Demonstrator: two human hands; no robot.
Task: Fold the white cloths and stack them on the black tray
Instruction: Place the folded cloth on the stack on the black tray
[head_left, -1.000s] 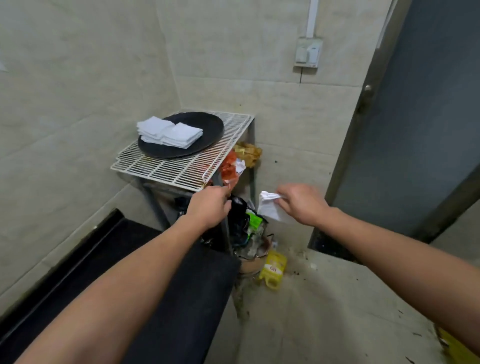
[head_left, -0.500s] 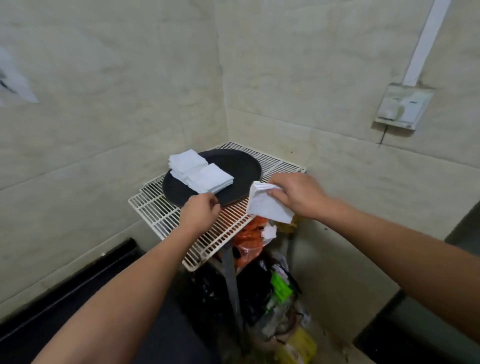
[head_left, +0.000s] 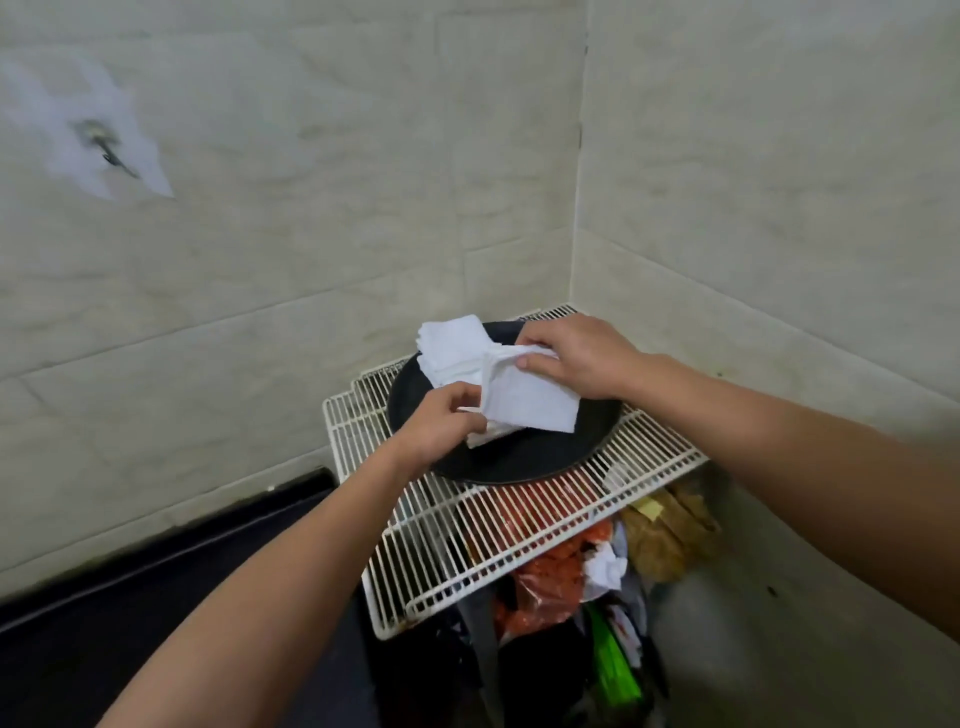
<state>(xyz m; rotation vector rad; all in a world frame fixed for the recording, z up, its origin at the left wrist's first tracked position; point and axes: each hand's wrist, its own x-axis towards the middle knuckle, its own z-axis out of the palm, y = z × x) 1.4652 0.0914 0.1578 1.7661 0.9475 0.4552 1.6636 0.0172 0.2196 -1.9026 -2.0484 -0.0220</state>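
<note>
The right hand (head_left: 582, 358) is pinching the top edge of a white cloth (head_left: 530, 402) between thumb and curled fingers, holding it over the black tray (head_left: 524, 465). The left hand (head_left: 439, 423) is reaching in from below, its curled fingers pinching the cloth's lower left edge. The cloth is showing as a folded rectangle, lying over a low stack (head_left: 480, 440) of folded cloths on the tray. A second stack (head_left: 449, 348) is sitting at the tray's far left, just behind the held cloth. The tray is resting on a white wire rack (head_left: 519, 525) in a tiled corner. Under the rack, a red bag (head_left: 545, 564), a crumpled white wad (head_left: 605, 566), a brown bag (head_left: 670, 535) and something green (head_left: 615, 670) are lying heaped together. A black surface (head_left: 156, 597) is running along the left wall.
</note>
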